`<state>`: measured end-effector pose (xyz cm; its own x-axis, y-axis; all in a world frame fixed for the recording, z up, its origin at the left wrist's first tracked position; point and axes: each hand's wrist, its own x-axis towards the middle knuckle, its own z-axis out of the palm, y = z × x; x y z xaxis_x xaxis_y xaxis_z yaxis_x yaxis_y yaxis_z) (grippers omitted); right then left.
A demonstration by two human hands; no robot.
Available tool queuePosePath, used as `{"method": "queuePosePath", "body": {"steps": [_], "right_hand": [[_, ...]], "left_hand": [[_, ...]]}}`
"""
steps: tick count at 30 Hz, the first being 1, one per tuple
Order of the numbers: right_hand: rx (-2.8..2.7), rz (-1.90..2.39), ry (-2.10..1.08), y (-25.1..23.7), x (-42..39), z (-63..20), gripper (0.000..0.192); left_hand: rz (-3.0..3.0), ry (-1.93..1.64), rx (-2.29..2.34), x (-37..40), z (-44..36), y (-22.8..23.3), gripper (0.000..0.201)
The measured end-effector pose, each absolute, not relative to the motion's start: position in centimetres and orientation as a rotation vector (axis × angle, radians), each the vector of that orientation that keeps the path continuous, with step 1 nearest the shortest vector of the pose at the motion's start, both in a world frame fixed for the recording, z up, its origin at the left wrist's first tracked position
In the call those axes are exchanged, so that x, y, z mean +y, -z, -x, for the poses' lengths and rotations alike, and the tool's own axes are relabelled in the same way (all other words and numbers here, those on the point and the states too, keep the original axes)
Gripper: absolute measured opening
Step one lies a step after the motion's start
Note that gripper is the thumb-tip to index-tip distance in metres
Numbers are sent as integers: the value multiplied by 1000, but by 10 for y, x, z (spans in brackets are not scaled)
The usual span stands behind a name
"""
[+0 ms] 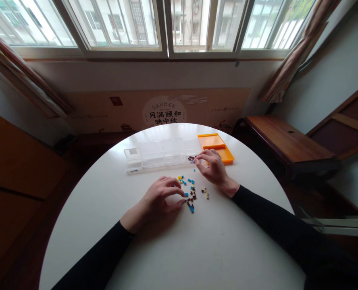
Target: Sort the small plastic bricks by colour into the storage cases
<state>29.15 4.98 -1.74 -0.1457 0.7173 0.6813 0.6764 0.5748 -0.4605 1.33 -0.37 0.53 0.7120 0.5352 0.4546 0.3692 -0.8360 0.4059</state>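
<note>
Two hands: left hand (162, 196) pinches beside scattered beads (191, 192) lying rightward; right hand (213, 166) holds brown bits at clear box (162, 155), farther.

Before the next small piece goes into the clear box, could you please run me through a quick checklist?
1. Right hand at the clear compartment box, dark pieces at its fingertips: ok.
2. Left hand at the loose pile of small pieces: ok.
3. Box compartments open on top: cannot tell.
4. Orange lid clear of the box: ok.
5. Pieces away from the white table edge: ok.
</note>
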Motion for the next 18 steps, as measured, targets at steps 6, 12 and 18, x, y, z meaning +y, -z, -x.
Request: {"method": "queuePosePath", "body": {"steps": [6,12,18], "right_hand": [[-1869,1112,-68,15,48,-290,17],[-1909,1034,-121,13,46,-289,15],[-2061,822,-255,8,34,-282,9]], "left_hand": [[-2675,-764,703,-5,-15,-5,10],[-2624,-854,774,-2,-17,-2,14],[-2444,-1059,979,1,-15,0,12]]}}
